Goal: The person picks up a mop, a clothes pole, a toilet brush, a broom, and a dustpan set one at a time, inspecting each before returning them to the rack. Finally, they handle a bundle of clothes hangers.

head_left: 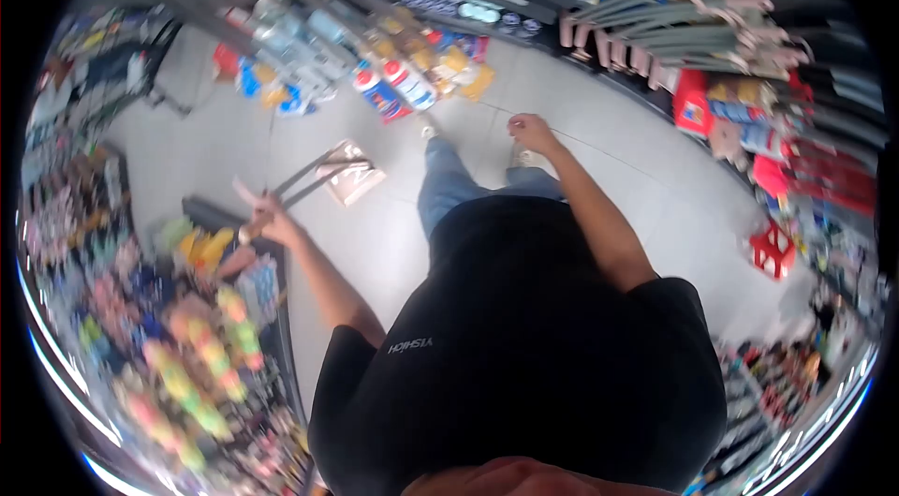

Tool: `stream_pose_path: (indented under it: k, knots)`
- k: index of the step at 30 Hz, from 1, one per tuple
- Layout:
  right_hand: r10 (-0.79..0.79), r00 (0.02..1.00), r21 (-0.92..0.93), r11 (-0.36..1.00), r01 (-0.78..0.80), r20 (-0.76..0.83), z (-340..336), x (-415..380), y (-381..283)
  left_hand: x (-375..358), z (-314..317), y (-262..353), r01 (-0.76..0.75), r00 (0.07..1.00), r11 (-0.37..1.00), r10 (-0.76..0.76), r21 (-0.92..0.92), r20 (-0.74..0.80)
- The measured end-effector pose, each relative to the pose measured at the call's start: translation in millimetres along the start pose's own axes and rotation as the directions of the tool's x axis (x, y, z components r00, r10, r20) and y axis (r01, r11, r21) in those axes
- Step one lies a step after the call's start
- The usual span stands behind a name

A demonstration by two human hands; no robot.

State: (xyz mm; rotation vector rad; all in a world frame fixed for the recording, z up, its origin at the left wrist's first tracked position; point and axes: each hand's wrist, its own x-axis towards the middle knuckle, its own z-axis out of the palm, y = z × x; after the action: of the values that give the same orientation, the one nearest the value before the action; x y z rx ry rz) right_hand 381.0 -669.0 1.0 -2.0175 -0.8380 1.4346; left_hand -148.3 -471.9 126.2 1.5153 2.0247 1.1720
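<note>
My left hand [269, 222] is closed around the near end of a long dark-handled item with a flat pinkish-beige square head [353, 176]. Two dark strips run from my fingers to that head, which is over the floor tiles; blur hides its exact kind. A pale pink piece [246, 192] sticks out beside the same hand. My right hand [532, 133] hangs in front of my legs with its fingers curled in, and I see nothing in it.
White and blue bottles with red caps [409, 84] stand on the floor ahead among other packaged goods. Pink-and-grey long-handled goods [693, 28] fill the shelf at right. Colourful small goods [197, 346] hang at left. A red plastic stool [772, 249] is at far right.
</note>
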Motion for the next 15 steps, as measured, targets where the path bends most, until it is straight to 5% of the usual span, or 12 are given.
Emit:
stream_pose_path:
  k: [2, 6, 9, 12, 15]
  knots:
    - [-0.044, 0.998, 0.097, 0.995, 0.039, 0.05, -5.6, -5.9, -7.3, -34.2, -1.1, 53.0, 0.027, 0.999, 0.967, -0.021, -0.252, 0.028]
    - [-0.064, 0.97, 0.253, 0.967, 0.003, 0.234, -7.8, -27.9, -25.6, -92.7, -7.9, 143.8, -0.032, 0.975, 0.951, 0.097, -0.307, 0.2]
    - [-0.377, 0.898, 0.122, 0.926, 0.358, 0.227, 13.9, -42.9, -36.0, -126.3, -8.6, 185.0, -0.043, 0.926, 0.949, 0.155, -0.311, 0.344]
    - [-0.497, 0.834, 0.076, 0.866, 0.494, 0.238, 26.4, -90.1, -85.3, -164.6, 5.5, 226.0, -0.011, 0.9, 0.939, 0.159, -0.344, 0.405]
    - [-0.788, 0.605, -0.019, 0.607, 0.794, 0.118, 46.0, -121.7, -105.7, -205.8, 35.3, 267.3, -0.02, 0.893, 0.924, 0.188, -0.382, 0.408]
